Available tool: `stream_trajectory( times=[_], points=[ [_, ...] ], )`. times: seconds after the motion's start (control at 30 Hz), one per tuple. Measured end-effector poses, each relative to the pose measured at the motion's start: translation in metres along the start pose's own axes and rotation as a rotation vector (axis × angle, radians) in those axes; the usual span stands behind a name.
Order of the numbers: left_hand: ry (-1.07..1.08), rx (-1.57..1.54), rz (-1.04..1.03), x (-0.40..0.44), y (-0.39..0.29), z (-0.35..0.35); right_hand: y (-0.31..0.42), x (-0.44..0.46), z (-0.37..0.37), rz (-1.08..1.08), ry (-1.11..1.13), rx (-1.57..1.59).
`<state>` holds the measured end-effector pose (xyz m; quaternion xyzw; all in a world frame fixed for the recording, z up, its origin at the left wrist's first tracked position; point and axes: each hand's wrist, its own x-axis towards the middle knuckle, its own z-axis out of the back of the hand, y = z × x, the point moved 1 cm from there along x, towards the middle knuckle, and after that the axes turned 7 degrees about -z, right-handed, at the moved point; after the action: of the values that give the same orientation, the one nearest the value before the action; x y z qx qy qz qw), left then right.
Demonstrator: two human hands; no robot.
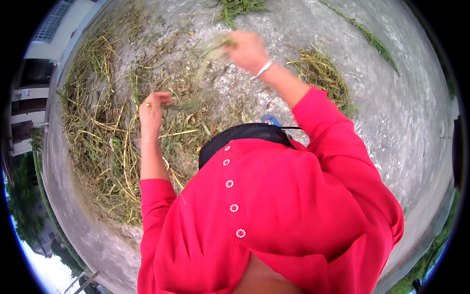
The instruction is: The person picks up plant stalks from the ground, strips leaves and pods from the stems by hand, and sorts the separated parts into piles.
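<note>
My right hand [248, 51], with a white bangle at its wrist, is closed around a green plant stalk [211, 49]. The stalk is smeared by motion and seems to curve down towards my left hand [152, 111]. That hand wears a ring, and its fingers are pressed together at the leafy lower end of the stalk; the exact grip is blurred. Below and left of my left hand spreads a heap of cut, partly dried stalks [105, 127]. Loose leaves [188, 73] litter the concrete between the hands.
A smaller pile of yellowing stalks [325, 78] lies to the right, beyond my right forearm. Green plants [240, 9] lie at the top, and one long green stem [372, 41] at the upper right. A blue shoe [269, 119] shows by my waist. Buildings [34, 93] stand at far left.
</note>
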<state>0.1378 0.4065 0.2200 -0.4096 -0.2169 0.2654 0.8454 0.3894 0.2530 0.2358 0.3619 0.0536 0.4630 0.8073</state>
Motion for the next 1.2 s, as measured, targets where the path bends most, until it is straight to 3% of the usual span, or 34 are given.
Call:
stream_trajectory(
  times=[0.03,0.07,0.1,0.2,0.27,0.3,0.4,0.47,0.53,0.57,0.6,0.67,0.73,0.8,0.87,0.93,1.03,1.13,1.2],
  points=[
    [-0.067,0.046,0.042,0.001,0.018,0.008,-0.030,0.000,0.011,-0.021,-0.137,-0.030],
    [-0.206,-0.086,0.082,0.003,0.028,0.016,-0.051,-0.008,0.030,0.030,-0.314,-0.077],
    [-0.343,-0.217,0.125,0.004,0.037,0.022,-0.094,-0.017,0.034,-0.059,-0.427,-0.109],
    [-0.668,-0.494,0.290,0.015,0.031,0.036,-0.178,-0.080,0.067,-0.177,-0.379,-0.284],
    [-0.757,-0.607,0.327,0.021,0.025,0.037,-0.233,-0.153,0.061,-0.499,-0.209,-0.479],
    [-0.777,-0.691,0.330,0.025,0.030,0.039,-0.261,-0.202,0.051,-0.513,-0.195,-0.513],
    [-0.860,-0.922,0.382,0.041,0.047,0.037,-0.297,-0.361,0.033,-0.934,0.175,-0.735],
    [-0.866,-1.041,0.362,0.053,0.055,0.031,-0.280,-0.454,0.046,-1.296,0.350,-0.651],
    [-0.739,-1.308,0.333,0.071,0.097,0.035,-0.247,-0.525,0.071,-1.649,0.483,-0.649],
    [-0.712,-1.383,0.334,0.079,0.099,0.028,-0.242,-0.572,0.076,-1.719,0.493,-0.602],
    [-0.687,-1.456,0.335,0.087,0.095,0.019,-0.213,-0.575,0.083,-1.826,0.658,-0.698],
    [-0.691,-1.590,0.422,0.102,0.089,0.000,-0.209,-0.590,0.082,-1.921,0.558,-0.765],
    [-0.639,-1.724,0.512,0.114,0.077,-0.020,-0.267,-0.590,0.072,-1.681,0.558,-0.512],
    [-0.520,-1.856,0.605,0.126,0.063,-0.042,-0.261,-0.476,0.063,-1.445,0.378,-0.314],
    [-0.465,-1.892,0.596,0.133,0.041,-0.067,-0.254,-0.371,0.036,-1.056,0.074,0.032],
    [-0.401,-1.988,0.637,0.138,0.019,-0.089,-0.205,-0.252,0.025,-0.988,0.010,0.952],
    [-0.369,-2.031,0.584,0.136,-0.003,-0.113,-0.145,-0.139,0.020,-0.685,0.111,1.716],
    [-0.273,-2.138,0.568,0.137,0.005,-0.126,-0.117,-0.087,0.000,-0.599,0.243,1.717],
    [-0.375,-2.078,0.624,0.127,-0.001,-0.135,-0.108,-0.075,-0.007,-0.608,0.282,1.902]
  ],
)
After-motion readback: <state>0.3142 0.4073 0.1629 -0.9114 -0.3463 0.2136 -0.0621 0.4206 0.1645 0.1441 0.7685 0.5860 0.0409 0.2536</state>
